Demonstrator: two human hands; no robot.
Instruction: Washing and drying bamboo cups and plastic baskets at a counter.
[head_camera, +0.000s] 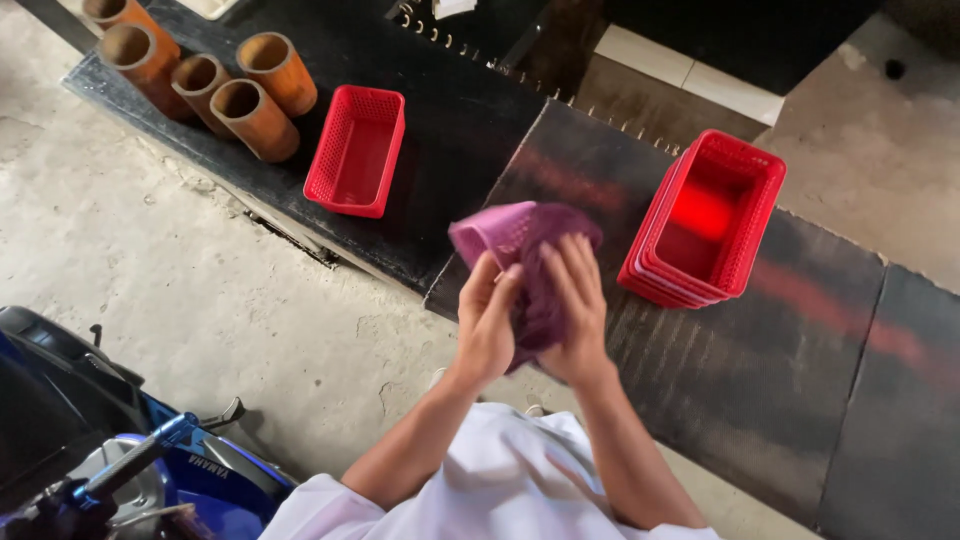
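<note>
Soft, even daylight, no hard shadows. Beyond the fingers (580, 285), the stacked red baskets (705, 220) glow overexposed inside. The dark bench (800, 380) to their right smears with motion blur; edges bend slightly.

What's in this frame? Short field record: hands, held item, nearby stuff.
left hand: grips purple basket, lower side
right hand: pressed on basket with a purple cloth
basket: purple, held above the bench, tilted
cloth: purple, between hands and basket
red stack: nested red baskets on bench, right of hands
single red basket: on bench, left of hands
cylinders: brown, open-topped, far left
bench: dark
</note>
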